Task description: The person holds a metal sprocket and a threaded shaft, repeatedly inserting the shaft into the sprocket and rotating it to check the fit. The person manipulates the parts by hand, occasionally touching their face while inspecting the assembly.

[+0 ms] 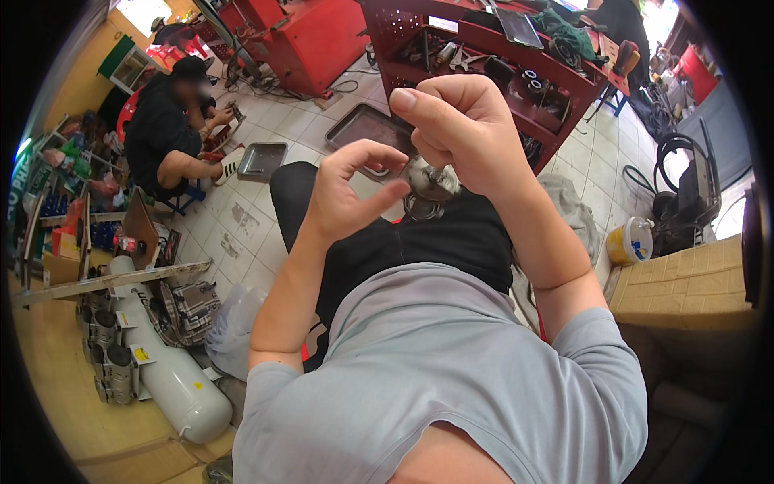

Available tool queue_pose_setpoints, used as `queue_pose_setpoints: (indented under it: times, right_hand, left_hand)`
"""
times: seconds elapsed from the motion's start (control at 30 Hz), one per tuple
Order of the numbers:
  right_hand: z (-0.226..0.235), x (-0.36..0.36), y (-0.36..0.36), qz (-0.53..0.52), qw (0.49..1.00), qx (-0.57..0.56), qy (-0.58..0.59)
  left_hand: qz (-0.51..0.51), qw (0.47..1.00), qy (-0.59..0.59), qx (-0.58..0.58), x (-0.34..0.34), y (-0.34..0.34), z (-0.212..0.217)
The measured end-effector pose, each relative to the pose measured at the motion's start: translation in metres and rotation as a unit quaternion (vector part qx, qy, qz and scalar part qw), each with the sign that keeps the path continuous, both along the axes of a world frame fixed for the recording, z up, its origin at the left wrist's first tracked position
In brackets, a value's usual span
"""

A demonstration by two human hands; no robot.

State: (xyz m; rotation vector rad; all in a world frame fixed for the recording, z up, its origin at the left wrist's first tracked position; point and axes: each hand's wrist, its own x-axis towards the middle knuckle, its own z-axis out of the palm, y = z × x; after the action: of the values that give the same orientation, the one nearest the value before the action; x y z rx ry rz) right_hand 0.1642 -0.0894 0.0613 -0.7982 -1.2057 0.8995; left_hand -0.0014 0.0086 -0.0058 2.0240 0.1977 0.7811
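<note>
Above my lap, a round silver metal part (434, 184) shows between my two hands, with a darker ring-shaped piece (424, 208) at its lower side. My right hand (472, 133) is closed in a fist over it, thumb lying along the top. A short shiny rod (436, 173) runs from the metal part up to the underside of that fist; what the fingers wrap is hidden. To the left, my left hand (351, 189) is open, its fingers curved and the thumb apart. Its fingertips are close to the metal part; whether they touch it I cannot tell.
Beyond my knees stands a red tool cart (484, 60) loaded with tools. Metal trays (263, 161) lie on the tiled floor, near a seated person (165, 133) handling a small part. At left lies a white tank (173, 375); at right stand a yellow bucket (629, 244) and coiled black hose (677, 157).
</note>
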Motion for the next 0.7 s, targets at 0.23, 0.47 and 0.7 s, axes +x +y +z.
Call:
queue_pose_setpoints:
  times: [0.23, 0.47, 0.7]
  right_hand:
    - [0.003, -0.003, -0.002, 0.007, 1.000, 0.003, 0.021]
    - [0.003, -0.003, -0.001, -0.010, 1.000, 0.013, -0.005]
    - [0.001, 0.000, 0.001, -0.057, 0.997, 0.032, -0.031]
  left_hand:
    - [0.012, 0.999, 0.028, 0.040, 0.008, -0.015, 0.004]
    - [0.042, 0.998, -0.005, 0.049, 0.010, 0.000, -0.005]
    - [0.117, 0.989, -0.060, -0.069, 0.005, 0.018, -0.012]
